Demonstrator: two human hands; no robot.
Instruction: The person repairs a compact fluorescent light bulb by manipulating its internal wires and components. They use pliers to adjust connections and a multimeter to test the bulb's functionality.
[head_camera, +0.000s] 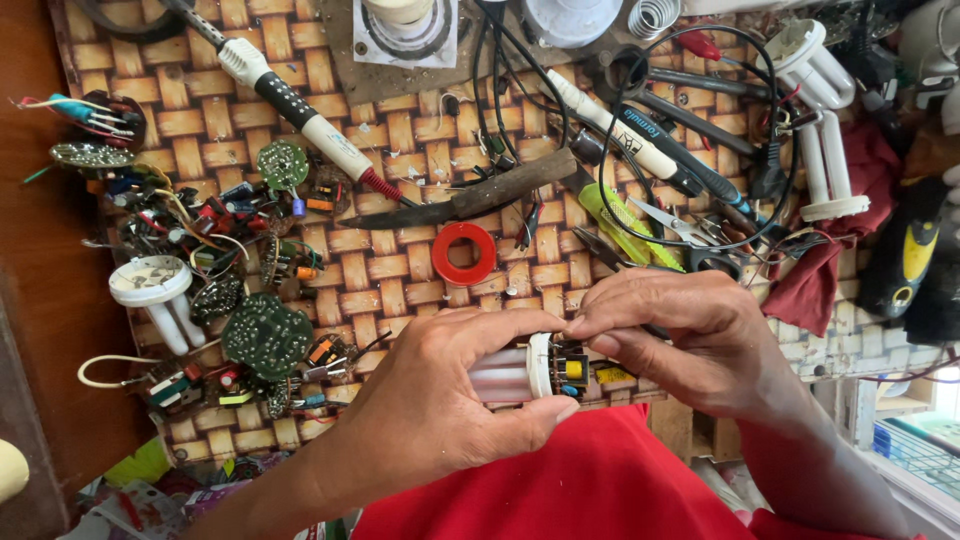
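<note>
My left hand (440, 395) is wrapped around the white tube end of a compact lamp (515, 372), held sideways above my red-clad lap. Its open base shows a small circuit board (570, 366) with yellow and dark parts. My right hand (690, 340) pinches that board end with thumb and fingertips. Both hands hover at the near edge of a woven mat (400, 270).
On the mat lie a red tape roll (464, 253), a dark knife (460, 203), a soldering iron (300, 110), green round circuit boards (267, 335), a white lamp tube (160, 295), scissors (690, 235), a green screwdriver (625, 225), tangled wires and a red cloth (830, 270).
</note>
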